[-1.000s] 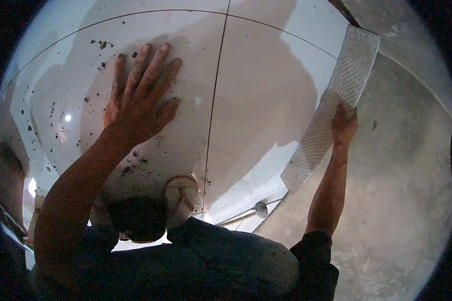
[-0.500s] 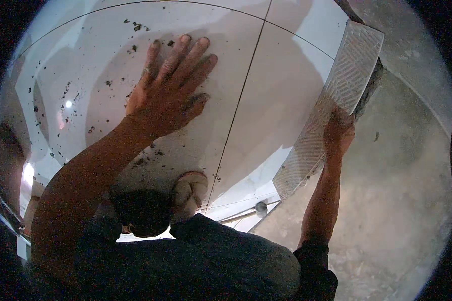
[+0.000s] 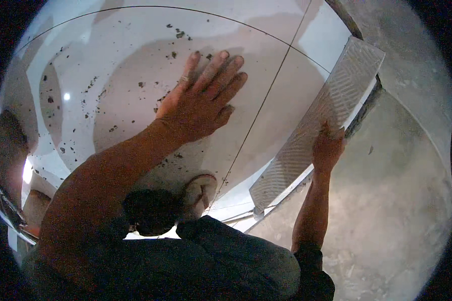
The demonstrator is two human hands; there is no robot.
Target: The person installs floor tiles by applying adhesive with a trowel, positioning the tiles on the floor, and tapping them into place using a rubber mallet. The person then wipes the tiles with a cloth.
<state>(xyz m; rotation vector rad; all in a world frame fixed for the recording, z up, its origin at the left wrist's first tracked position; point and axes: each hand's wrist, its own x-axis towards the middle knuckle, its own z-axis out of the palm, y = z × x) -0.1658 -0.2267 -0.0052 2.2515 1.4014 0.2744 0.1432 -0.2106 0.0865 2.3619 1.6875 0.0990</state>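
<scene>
Grey and ridged on its upper face, a long narrow strip lies over the right edge of the white tiled floor — its long axis slanting from far right to near left, roughly along that edge. Whether it touches the floor or is held just above cannot be told. The right hand is by far the nearer: it grips the strip's outer long side around the middle, so the strip lies to that hand's left and extends both ahead of it and back toward the person. Left of the strip, across a dark joint, the left hand rests palm down with fingers spread, grasping nothing. Dark crumbs are scattered around it, and what looks like a shoe is nearer the person. Rough concrete spreads beyond the floor's right edge — no container can be made out.
</scene>
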